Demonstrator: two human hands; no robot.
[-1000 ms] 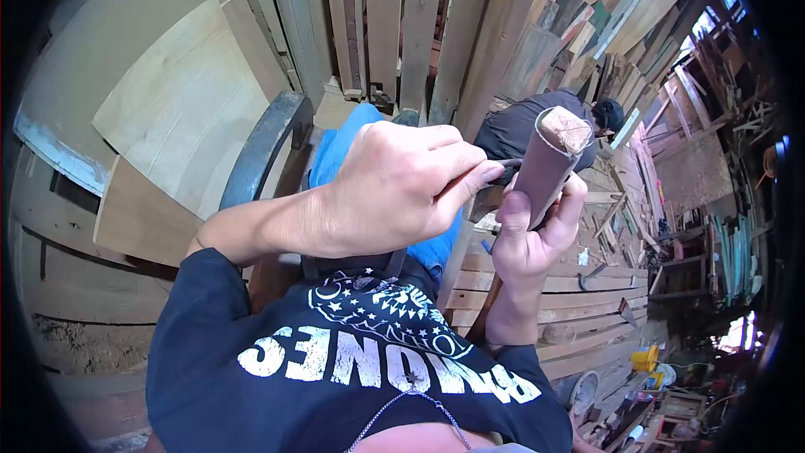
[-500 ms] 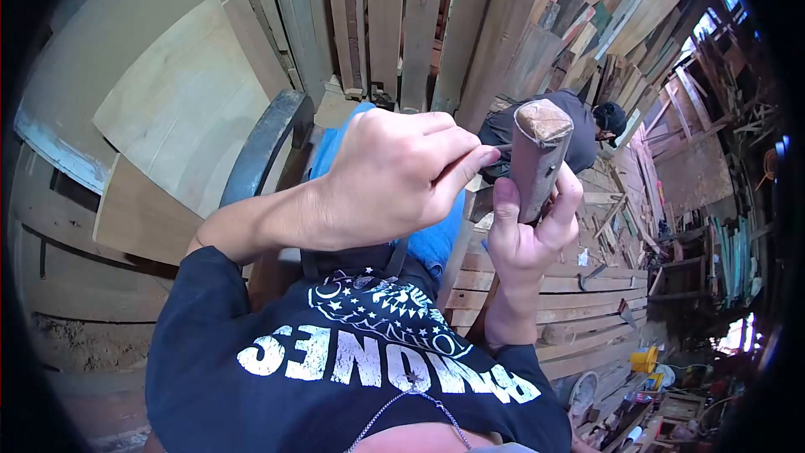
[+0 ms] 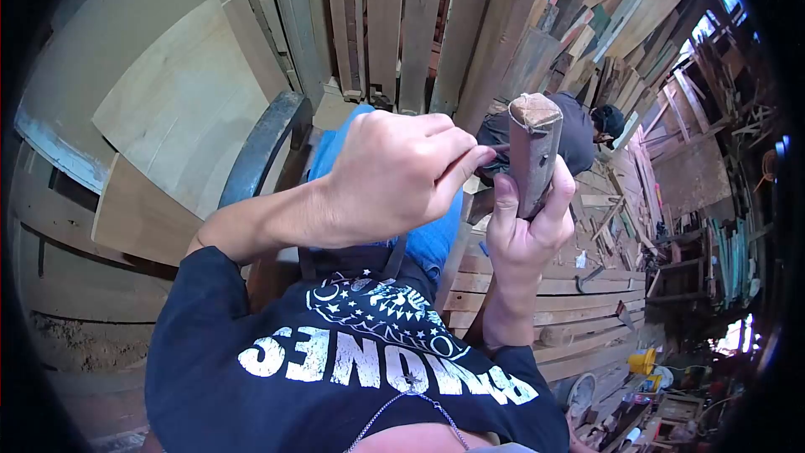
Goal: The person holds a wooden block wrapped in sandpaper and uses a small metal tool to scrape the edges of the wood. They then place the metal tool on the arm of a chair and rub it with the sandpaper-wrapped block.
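My right hand [image 3: 524,239] grips the lower part of a short grey-brown wooden block [image 3: 530,164], thumb on one side and fingers on the other. The block stands upright with its rough, pale end up, and dark marks show on its right side. My left hand [image 3: 402,172] is closed, back of the hand up, pinching a thin dark rod [image 3: 501,148] between thumb and forefinger. The rod reaches the left side of the block; most of it is hidden in my fingers.
A co-worker [image 3: 579,130] bends over behind the block. Pale plywood sheets [image 3: 180,101] and a curved dark piece [image 3: 264,147] are at the left. Upright planks [image 3: 423,29] stand ahead, stacked boards [image 3: 587,294] lie at the right, and yellow items [image 3: 643,361] sit farther down.
The block in my right hand has shifted slightly left and turned a little, showing more of its right side. My left hand has hardly moved and still pinches the rod.
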